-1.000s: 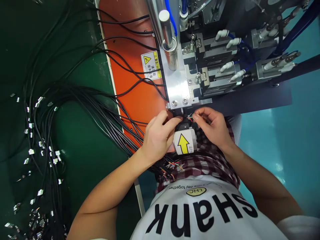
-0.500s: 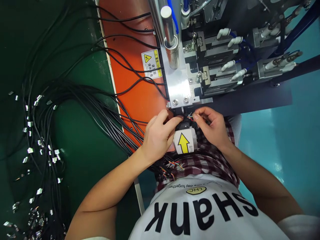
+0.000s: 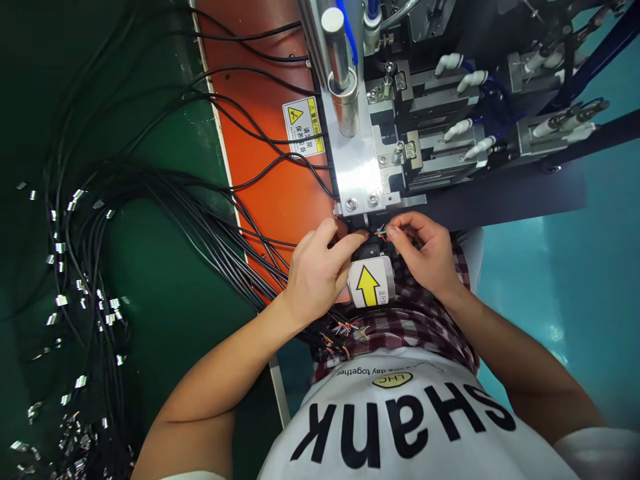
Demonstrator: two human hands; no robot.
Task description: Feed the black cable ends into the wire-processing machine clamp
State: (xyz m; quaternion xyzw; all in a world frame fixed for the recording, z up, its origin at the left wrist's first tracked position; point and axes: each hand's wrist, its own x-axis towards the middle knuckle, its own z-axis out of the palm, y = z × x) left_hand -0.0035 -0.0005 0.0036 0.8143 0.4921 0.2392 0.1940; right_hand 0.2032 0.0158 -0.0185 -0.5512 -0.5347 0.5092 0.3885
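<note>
Thin coloured wires [image 3: 381, 233] stick out between my hands, at the front end of a machine's metal plate [image 3: 356, 170]. My right hand [image 3: 425, 253] pinches these wires between thumb and fingers. On the other side, my left hand [image 3: 320, 270] is closed, its thumb and forefinger pressed together beside the wire ends; the black cable there is mostly hidden by the fingers. Just below the fingertips sits a small black block [image 3: 371, 251], with a white label bearing a yellow arrow [image 3: 369, 285] in front of it.
A thick bundle of black cables [image 3: 200, 240] crosses the green surface [image 3: 165, 320] and orange base [image 3: 275, 193], many with shiny metal ends [image 3: 110, 313]. Stripped wire ends [image 3: 345, 330] lie near my lap. Pneumatic cylinders [image 3: 440, 160] with white fittings stand at the upper right.
Both hands stay in nearly the same place, with the wires still between them. The view has shifted very slightly.
</note>
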